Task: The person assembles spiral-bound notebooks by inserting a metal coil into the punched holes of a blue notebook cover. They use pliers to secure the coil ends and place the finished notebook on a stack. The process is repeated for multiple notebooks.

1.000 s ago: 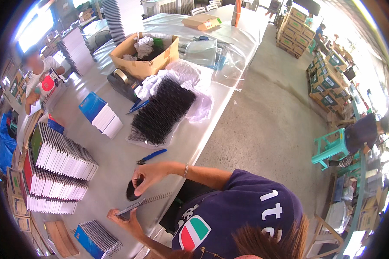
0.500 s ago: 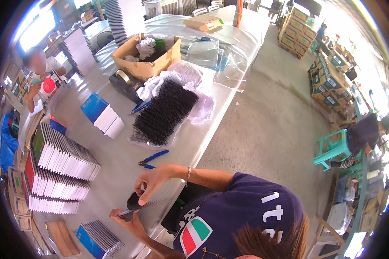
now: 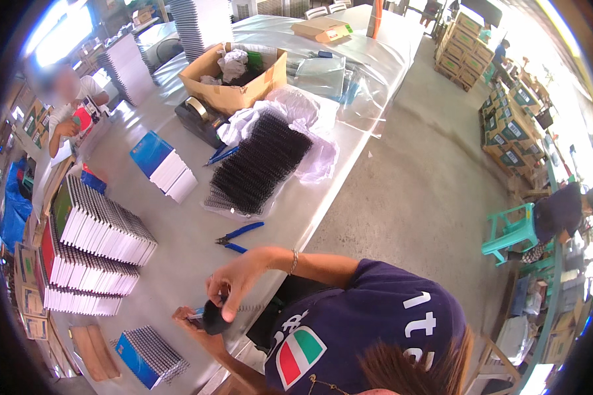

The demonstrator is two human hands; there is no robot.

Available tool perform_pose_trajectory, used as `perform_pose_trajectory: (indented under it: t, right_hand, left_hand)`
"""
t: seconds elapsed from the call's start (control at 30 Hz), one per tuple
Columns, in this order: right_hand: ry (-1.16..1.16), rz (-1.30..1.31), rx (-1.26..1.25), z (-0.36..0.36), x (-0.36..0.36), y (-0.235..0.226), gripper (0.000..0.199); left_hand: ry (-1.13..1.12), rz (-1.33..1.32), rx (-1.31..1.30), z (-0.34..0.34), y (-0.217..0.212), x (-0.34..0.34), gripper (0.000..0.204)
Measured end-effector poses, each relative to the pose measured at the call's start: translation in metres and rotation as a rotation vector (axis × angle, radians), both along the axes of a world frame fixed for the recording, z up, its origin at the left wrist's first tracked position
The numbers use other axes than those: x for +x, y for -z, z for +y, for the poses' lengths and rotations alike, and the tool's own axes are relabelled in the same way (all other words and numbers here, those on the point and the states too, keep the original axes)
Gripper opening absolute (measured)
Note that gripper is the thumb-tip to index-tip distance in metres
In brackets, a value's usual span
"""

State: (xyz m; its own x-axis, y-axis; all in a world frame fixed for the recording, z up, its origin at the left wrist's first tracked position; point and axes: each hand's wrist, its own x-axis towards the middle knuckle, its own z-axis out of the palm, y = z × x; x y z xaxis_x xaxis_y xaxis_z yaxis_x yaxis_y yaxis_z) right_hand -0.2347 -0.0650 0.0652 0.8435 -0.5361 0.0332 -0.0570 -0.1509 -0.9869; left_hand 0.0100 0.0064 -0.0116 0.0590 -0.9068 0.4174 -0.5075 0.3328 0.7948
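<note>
My left hand (image 3: 197, 328) grips the edge of a small notebook (image 3: 196, 313), of which a thin, partly hidden bluish strip shows. Against it sits a dark rounded object (image 3: 215, 320) whose kind I cannot make out. Above it is my right hand (image 3: 244, 280), fingers curled and thumb at the dark object's edge; what they pinch is hidden. A thin spiral coil (image 3: 252, 307) sticks out to the right below that hand. Blue-handled cutting pliers (image 3: 240, 234) lie just beyond my right hand.
Stacks of coil-bound notebooks (image 3: 102, 250) stand at left; a blue-covered stack (image 3: 148, 352) lies near. Beyond are a heap of black coils (image 3: 263, 164) on plastic, a tape dispenser (image 3: 201, 122), and a cardboard box (image 3: 234, 92). A person (image 3: 69, 99) works across the table (image 3: 178, 257).
The view has shifted slightly. My right hand has moved a little down and right with its fingers still curled, and the dark rounded object now covers more of the notebook.
</note>
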Motion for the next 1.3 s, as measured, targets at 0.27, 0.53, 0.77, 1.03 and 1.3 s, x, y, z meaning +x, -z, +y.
perform_pose_trajectory:
  t: [0.27,0.53,0.77,1.03,1.3]
  right_hand:
    - [0.022,-0.176,0.242,-0.010,-0.003,0.029,0.071]
    - [-0.037,-0.268,0.305,-0.011,-0.001,0.032,0.068]
    - [-0.013,-0.037,0.127,-0.012,-0.003,0.011,0.055]
    - [0.329,0.411,-0.260,-0.024,0.009,0.009,0.053]
    - [-0.122,-0.181,0.374,-0.020,-0.001,0.001,0.050]
  left_hand:
    - [0.015,0.030,0.018,-0.001,0.005,-0.002,0.071]
    - [0.094,0.331,0.104,-0.005,0.003,-0.007,0.104]
    - [0.234,0.514,0.081,-0.008,0.027,0.004,0.089]
    - [0.312,0.561,0.259,-0.011,0.012,-0.010,0.103]
    - [0.283,0.465,0.217,-0.005,-0.001,-0.012,0.100]
